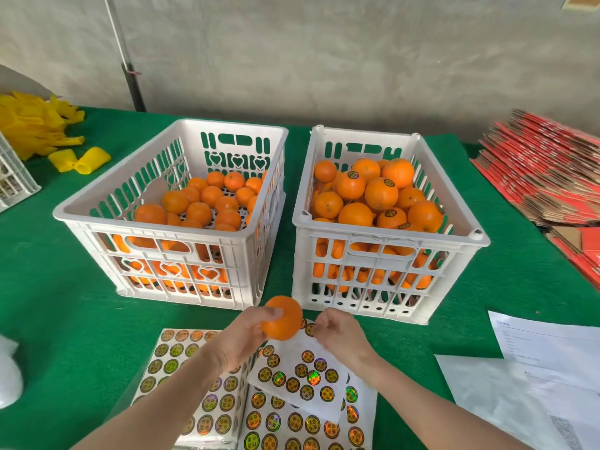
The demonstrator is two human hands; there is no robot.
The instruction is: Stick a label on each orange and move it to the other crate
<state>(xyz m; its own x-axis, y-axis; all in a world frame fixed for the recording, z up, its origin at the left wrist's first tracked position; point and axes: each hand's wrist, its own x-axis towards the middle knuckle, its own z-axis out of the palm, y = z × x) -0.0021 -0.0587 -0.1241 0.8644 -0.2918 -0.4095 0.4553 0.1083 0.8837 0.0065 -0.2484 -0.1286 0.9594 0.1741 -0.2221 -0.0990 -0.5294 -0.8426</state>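
l hand (242, 336) grips orange (281, 318), fruit at fingertips, fwd-right of palm, over label sheets (292, 384) | r hand (337, 332) just right of orange, apart from it, fingers curled, tips at a label (310, 329) on sheet edge, can't tell if pinched | left crate (156, 228) beyond l hand, right crate (389, 235) beyond r hand

Green table (65, 319) is carrying left crate (156, 230) and right crate (383, 233) side by side; sticker sheets (292, 417), papers (535, 352), red cartons (545, 170), yellow nets (32, 125) are lying around them.

Left hand (242, 337) holds orange (281, 318), right hand (339, 336) pinches label (310, 329)
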